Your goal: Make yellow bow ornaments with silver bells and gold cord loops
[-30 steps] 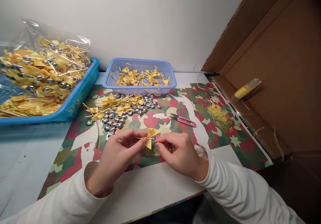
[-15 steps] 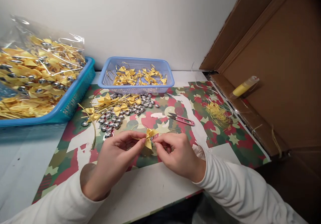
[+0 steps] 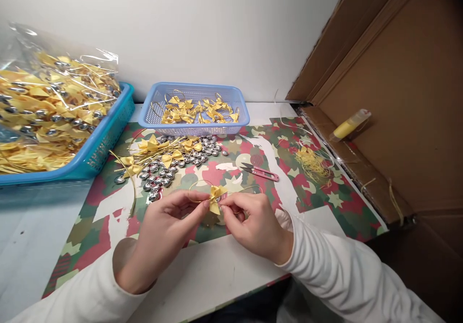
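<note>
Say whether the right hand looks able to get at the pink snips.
Probably yes: the pink snips lie uncovered on the patterned sheet beyond the right hand, with only a thin wire loop between, though the hand is busy at the yellow bow.

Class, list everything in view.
bow: one, yellow, front
snips: one, pink, centre
table: one, pale, underneath
sheet: one, multicoloured, on table
beads: many, silver, on sheet
small basket: one, blue, back
large basket: one, blue, left
bag: one, clear, in large basket
other bows: many, yellow, sheet, small basket, bag
cords: several, gold, left
thread tangle: one, yellow, right
cardboard: several panels, brown, right
tube: one, yellow, right
sleeves: two, white, front
left hand, right hand: one each, bare, at bow
</note>
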`<state>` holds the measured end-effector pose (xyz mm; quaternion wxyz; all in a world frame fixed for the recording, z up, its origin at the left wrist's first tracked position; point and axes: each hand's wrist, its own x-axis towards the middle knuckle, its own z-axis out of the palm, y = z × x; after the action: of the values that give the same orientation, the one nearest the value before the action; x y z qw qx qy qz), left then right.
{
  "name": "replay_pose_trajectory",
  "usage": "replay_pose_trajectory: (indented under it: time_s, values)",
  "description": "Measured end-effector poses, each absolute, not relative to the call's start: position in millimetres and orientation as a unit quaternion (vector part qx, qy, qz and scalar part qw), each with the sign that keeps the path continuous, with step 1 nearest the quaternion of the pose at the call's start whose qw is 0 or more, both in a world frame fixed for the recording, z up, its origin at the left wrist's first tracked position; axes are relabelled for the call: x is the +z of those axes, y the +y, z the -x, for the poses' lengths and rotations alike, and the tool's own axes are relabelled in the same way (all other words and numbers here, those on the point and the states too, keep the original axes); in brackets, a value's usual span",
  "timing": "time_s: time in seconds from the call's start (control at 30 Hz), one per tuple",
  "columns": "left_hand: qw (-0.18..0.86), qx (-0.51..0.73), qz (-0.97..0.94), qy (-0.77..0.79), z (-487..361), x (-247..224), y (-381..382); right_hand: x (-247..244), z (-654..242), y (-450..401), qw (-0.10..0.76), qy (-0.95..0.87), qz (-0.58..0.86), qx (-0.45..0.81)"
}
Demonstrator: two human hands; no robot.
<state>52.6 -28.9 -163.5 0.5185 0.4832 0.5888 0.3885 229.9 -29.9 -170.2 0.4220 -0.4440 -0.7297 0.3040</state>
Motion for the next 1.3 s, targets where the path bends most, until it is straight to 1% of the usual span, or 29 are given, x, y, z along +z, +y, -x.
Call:
replay_pose_trajectory:
  time_s: [0.27, 0.67, 1.1, 1.3]
  values:
    - [0.548, 0.380, -0.449, 0.595, -49.7, -164.9, -29.6, -169.1, -228.9, -31.5, 0.433, -0.720, 0.440, 0.317]
    - [0.484, 0.405, -0.482, 0.608, -53.3, -160.5, -30.6, -168.3, -229.8, -32.0, 0.431, -0.717, 0.445, 0.321]
    - [0.493, 0.408, -0.481, 0.599, -54.5, -159.2, -32.6, -169.8, -227.3, -32.6, 0.430, -0.703, 0.444, 0.352]
    - [0.494, 0.407, -0.481, 0.599, -54.6, -157.0, -30.0, -169.7, -227.6, -33.7, 0.451, -0.689, 0.438, 0.361]
